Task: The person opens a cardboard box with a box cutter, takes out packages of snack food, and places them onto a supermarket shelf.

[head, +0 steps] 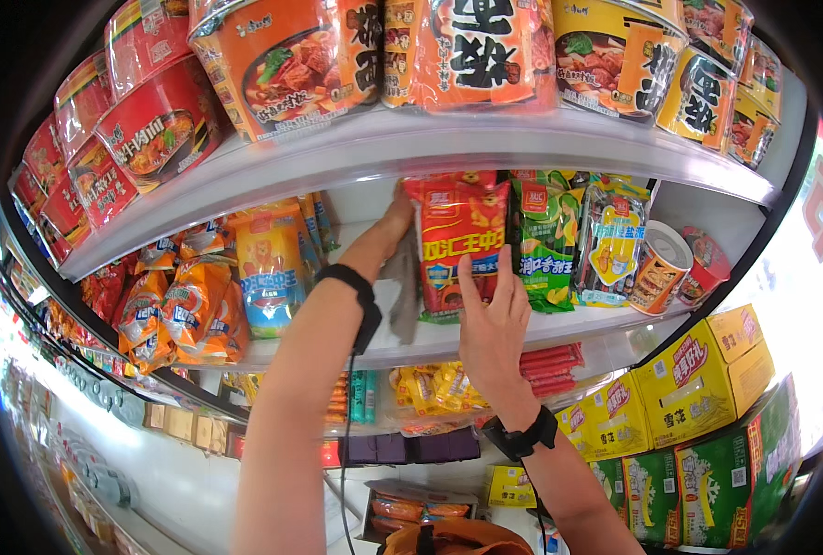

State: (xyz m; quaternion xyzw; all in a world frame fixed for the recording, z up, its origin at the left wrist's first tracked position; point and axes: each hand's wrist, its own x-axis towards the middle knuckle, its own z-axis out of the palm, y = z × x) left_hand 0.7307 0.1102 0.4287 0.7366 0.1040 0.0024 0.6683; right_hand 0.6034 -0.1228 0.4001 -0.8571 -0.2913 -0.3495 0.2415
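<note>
A red bag of sausages [456, 236] stands upright on the middle shelf. My left hand [396, 216] reaches in at the bag's left side; its fingers are hidden behind the bag's edge, so its grip cannot be told. My right hand [496, 312] is at the front of the bag, back of the hand towards me, two fingers extended up over its lower right part. To the right stand a green sausage bag [546, 243] and a clear and blue bag of wrapped sausages [612, 243]. Left of my left forearm is a yellow and blue bag [270, 263].
Instant noodle tubs [300, 69] line the upper shelf, whose white edge [411, 146] overhangs the bags. Orange snack bags [199, 305] lie at the left, a paper can [661, 267] at the right. Yellow cartons [703, 381] and green cartons [716, 485] are stacked lower right.
</note>
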